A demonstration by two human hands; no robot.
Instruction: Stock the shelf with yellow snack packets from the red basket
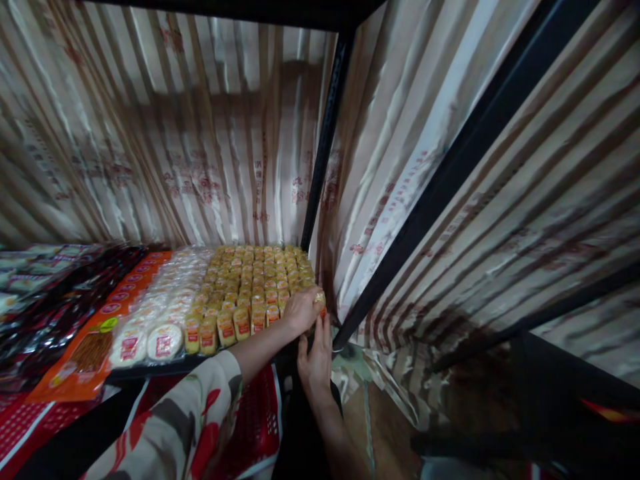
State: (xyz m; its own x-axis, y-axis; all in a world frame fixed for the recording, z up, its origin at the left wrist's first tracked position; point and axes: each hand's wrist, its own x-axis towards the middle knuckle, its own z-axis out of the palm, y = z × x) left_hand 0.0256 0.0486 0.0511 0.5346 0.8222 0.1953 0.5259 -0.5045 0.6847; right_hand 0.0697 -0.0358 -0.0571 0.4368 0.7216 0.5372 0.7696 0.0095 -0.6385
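Many small yellow packages with red labels stand in tight rows on the shelf. At their right front corner my left hand is closed around one yellow package. Just below it, my right hand has its fingers stretched upward, with the fingertips at the lower end of that same package. Beside the rows on the left lie round white packages in clear wrap.
An orange packet and dark shiny packets lie further left. A black post rises behind the rows, and a thick black beam slants down on the right. Printed curtain-like sheeting hangs behind.
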